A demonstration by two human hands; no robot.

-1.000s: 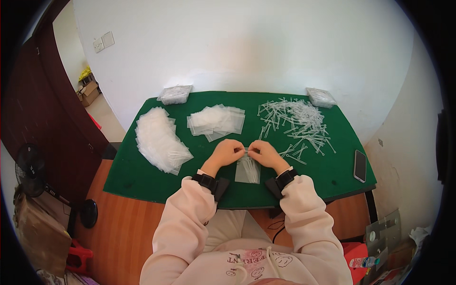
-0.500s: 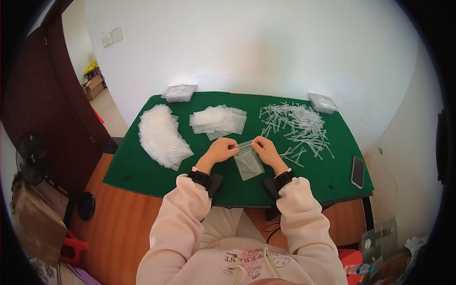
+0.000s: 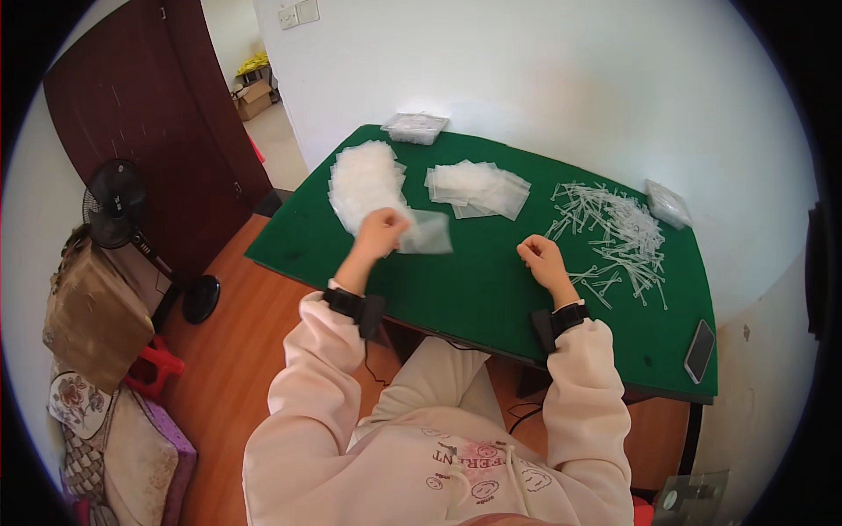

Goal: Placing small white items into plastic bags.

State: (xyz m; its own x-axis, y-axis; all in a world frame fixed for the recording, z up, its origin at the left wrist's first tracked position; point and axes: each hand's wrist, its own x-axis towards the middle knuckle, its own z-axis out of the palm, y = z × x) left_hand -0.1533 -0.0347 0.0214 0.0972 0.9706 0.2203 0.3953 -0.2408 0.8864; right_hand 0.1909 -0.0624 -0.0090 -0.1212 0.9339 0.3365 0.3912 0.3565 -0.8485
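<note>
My left hand [image 3: 381,231] is closed on a clear zip bag [image 3: 431,234], which blurs a little at the near edge of the long pile of bags [image 3: 364,182]. What is inside the bag is too blurred to make out. To the right my right hand [image 3: 541,257] hovers over the green cloth, its fingers curled together with nothing visible in them. Beyond it lies a loose heap of thin clear plastic sticks with ringed ends [image 3: 614,232]. A smaller stack of flat clear bags [image 3: 478,188] sits between the two piles.
Packed clear bundles stand at the back left [image 3: 417,128] and back right [image 3: 668,204] of the green-covered table [image 3: 456,294]. A phone [image 3: 699,351] lies near the right edge. Left of the table are a black fan [image 3: 117,203] and a red stool [image 3: 156,366].
My left hand has carried the bag left to the long pile, and my right hand has let go of it. The view has turned left.
</note>
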